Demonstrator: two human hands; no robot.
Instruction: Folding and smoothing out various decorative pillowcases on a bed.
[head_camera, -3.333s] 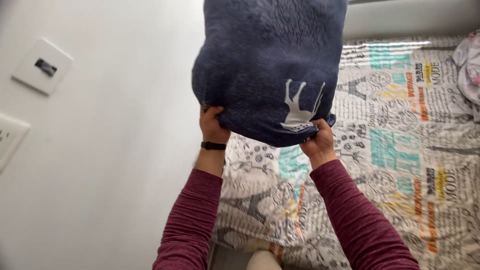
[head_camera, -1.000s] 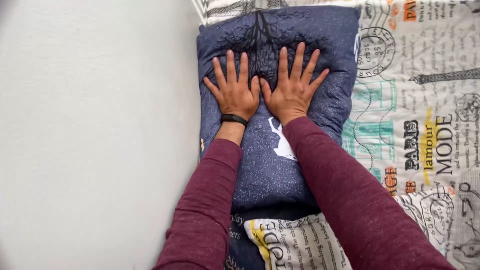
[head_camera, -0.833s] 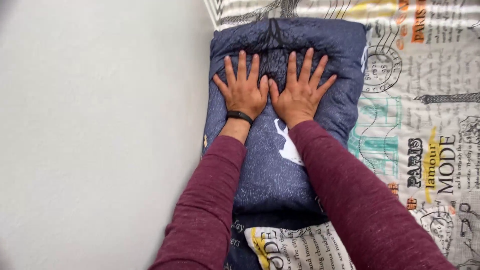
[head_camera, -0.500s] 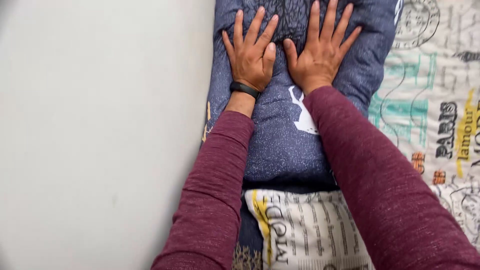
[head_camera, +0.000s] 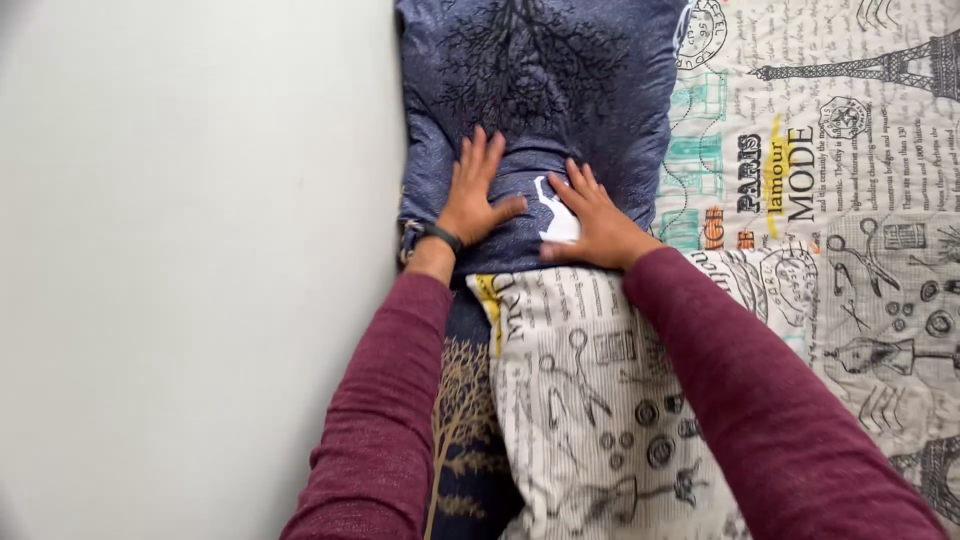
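Both your hands slid back to near edge of pillow: left hand & right hand flat, fingers spread, holding nothing; pressing now done lower, w/ printed pillow under wrists.

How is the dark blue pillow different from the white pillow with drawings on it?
The dark blue pillow is navy with a dark tree and a small white animal shape; the white pillow is pale, with black drawings of scissors and buttons. The left hand and right hand press flat on the blue pillow, not the white one. The blue one lies farther from the person. Both rest on the patterned bedspread.
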